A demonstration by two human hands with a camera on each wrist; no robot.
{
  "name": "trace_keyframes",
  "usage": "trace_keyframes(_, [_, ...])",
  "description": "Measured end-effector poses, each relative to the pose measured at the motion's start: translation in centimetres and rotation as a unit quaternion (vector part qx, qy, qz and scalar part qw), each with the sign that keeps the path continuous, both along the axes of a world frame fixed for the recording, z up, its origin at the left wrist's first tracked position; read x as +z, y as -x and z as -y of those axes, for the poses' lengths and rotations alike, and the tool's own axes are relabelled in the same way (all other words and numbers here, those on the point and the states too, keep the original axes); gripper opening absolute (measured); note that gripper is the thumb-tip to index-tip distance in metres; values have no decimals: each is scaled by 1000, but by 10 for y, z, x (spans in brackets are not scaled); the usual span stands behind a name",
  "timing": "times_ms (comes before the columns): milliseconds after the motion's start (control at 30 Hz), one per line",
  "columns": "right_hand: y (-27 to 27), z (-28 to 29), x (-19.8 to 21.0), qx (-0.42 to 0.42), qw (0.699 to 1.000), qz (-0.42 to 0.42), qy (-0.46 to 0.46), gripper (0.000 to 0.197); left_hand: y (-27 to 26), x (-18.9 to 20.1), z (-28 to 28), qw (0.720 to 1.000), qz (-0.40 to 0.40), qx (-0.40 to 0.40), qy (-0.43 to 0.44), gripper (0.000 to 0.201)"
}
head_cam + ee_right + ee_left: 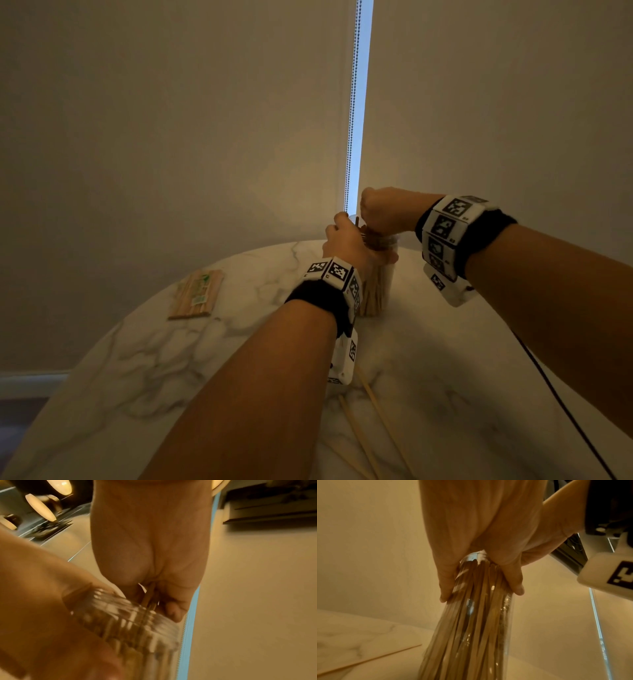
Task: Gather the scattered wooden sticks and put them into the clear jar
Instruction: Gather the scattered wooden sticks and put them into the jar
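Observation:
A tall clear jar (376,287) packed with wooden sticks stands at the far side of the marble table (171,359). My left hand (342,240) grips the jar near its rim, with thumb and fingers (447,586) wrapped round the glass (471,628). My right hand (375,219) hovers right above the jar mouth (128,622) and pinches a few sticks (150,599) whose lower ends reach into the opening. Loose sticks (370,431) lie on the table near me, partly hidden under my left forearm. One more loose stick (368,660) shows in the left wrist view.
A wrapped pack of sticks (197,294) lies at the left of the table. A black cable (565,411) runs along the right edge. A wall with a blind and its bead chain (352,120) stands just behind the jar.

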State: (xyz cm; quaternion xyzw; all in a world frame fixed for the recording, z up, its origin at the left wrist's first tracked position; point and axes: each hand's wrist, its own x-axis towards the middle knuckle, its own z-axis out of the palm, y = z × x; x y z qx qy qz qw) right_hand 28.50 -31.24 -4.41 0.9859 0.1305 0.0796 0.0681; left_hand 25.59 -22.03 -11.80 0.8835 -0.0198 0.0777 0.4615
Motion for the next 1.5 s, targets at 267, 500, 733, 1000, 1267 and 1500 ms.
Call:
trace_keyframes(267, [-2, 0, 4, 0, 1000, -27, 9, 28, -1, 0, -1, 1000, -5, -2, 9, 118])
trace_keyframes(500, [7, 15, 4, 17, 998, 23, -62, 23, -1, -2, 0, 1000, 2, 3, 5, 118])
trace_keyframes(733, [11, 11, 10, 28, 995, -23, -90, 22, -2, -3, -1, 1000, 5, 3, -5, 117])
trace_keyframes(1000, [16, 11, 3, 27, 996, -30, -81, 29, -1, -1, -2, 1000, 5, 3, -3, 116])
trace_keyframes(1267, [13, 4, -9, 56, 978, 100, -173, 19, -4, -6, -1, 1000, 8, 2, 4, 119])
trace_keyframes(1500, [14, -1, -14, 63, 980, 63, -180, 12, -5, -5, -2, 1000, 3, 7, -1, 108])
